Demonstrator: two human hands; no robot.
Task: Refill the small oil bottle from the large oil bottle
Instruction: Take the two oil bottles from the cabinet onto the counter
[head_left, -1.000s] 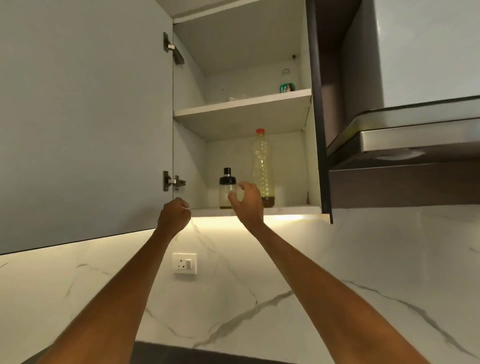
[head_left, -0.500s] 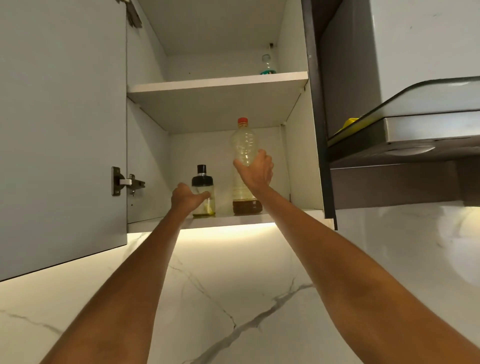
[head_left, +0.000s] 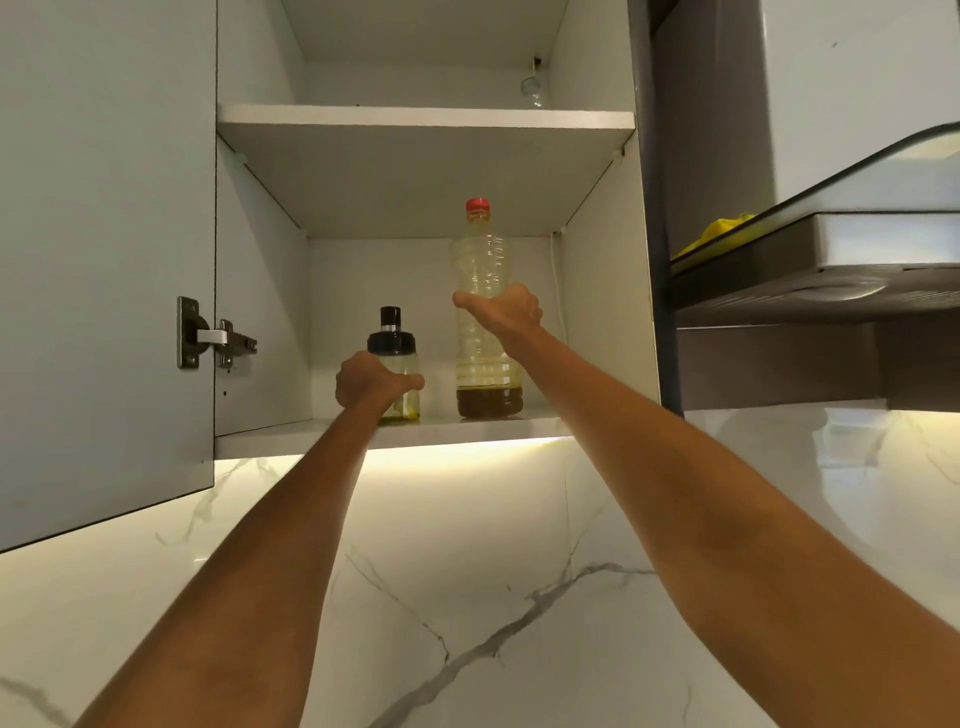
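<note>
The large oil bottle (head_left: 483, 260) is tall clear plastic with a red cap and a little dark oil at its bottom. It stands upright on the lower cabinet shelf (head_left: 467, 428). My right hand (head_left: 501, 310) grips it around the middle. To its left stands the small oil bottle (head_left: 392, 343), clear glass with a black cap and a thin layer of yellow oil. My left hand (head_left: 371, 382) is wrapped around its body, hiding most of the glass.
The open cabinet door (head_left: 104, 249) hangs at the left with its hinge (head_left: 213, 335). An upper shelf (head_left: 426, 117) holds a small clear item at the back right. A range hood (head_left: 831, 270) juts out on the right. Marble wall lies below.
Both hands rose from the shelf's front edge into the cabinet. My right hand closed on the large bottle and my left on the small one. The camera moved closer.
</note>
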